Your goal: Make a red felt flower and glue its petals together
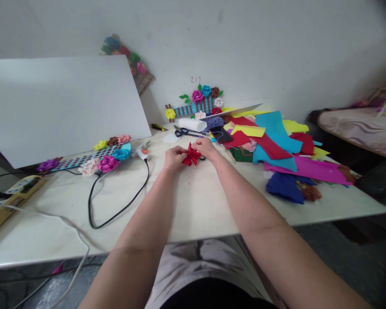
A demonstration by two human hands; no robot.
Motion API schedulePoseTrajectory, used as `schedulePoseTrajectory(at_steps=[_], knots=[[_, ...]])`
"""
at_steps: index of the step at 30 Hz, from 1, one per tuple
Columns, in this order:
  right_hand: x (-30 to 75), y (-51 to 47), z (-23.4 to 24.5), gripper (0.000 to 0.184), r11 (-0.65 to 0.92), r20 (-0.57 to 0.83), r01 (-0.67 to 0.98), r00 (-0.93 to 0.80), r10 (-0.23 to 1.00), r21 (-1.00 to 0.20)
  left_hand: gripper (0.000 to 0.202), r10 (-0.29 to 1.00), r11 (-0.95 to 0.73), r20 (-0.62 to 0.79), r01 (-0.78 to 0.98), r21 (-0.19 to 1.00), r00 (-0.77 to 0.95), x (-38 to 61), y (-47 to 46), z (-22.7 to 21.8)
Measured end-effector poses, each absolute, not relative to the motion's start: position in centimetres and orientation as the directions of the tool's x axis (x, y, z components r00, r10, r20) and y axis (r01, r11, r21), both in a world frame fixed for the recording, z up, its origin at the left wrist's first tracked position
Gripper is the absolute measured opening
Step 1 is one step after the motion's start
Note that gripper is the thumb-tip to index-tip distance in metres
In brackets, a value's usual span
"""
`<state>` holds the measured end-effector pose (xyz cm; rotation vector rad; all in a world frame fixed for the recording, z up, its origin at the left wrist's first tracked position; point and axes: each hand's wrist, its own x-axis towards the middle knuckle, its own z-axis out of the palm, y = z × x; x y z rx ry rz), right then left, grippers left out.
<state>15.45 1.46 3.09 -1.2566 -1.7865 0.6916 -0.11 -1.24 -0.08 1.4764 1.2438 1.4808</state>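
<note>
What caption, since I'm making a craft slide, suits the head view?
Left hand and right hand hold a red flower over a table.

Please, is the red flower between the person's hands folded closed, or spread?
Spread: the red flower splays outward, its pointed ends facing several directions, between the left hand and right hand.

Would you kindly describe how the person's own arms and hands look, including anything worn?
The left arm and right arm are bare, with no sleeves or watch visible. The left hand and right hand are gloveless; rings cannot be made out. Below show a black top and pale grey trousers.
</note>
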Motion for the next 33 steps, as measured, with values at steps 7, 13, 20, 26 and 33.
schedulePoseTrajectory(at_steps=[7,13,20,26,33], knots=[[15.31,1.51,3.09,0.017,0.290,0.250,0.487,-0.147,0.957,-0.824,0.010,0.936,-0.309,0.333,0.180,0.934,-0.117,-0.08,-1.06,-0.16],[15.43,1.42,3.00,0.015,0.263,0.217,0.472,-0.149,0.965,-0.842,0.010,0.939,-0.302,0.326,0.191,0.934,-0.107,-0.04,-1.17,0.01],[15.34,1.79,2.74,0.013,0.254,0.225,0.491,-0.118,0.967,-0.833,0.016,0.952,-0.296,0.305,0.152,0.943,-0.036,-0.11,-1.47,0.00],[15.10,1.78,2.71,0.015,0.292,0.255,0.518,-0.143,0.956,-0.804,0.029,0.950,-0.297,0.305,0.108,0.949,-0.071,-0.19,-1.52,0.20],[14.82,1.70,2.78,0.016,0.350,0.303,0.590,-0.181,0.936,-0.727,0.037,0.957,-0.264,0.268,0.042,0.963,-0.110,-0.02,-1.36,0.29]])
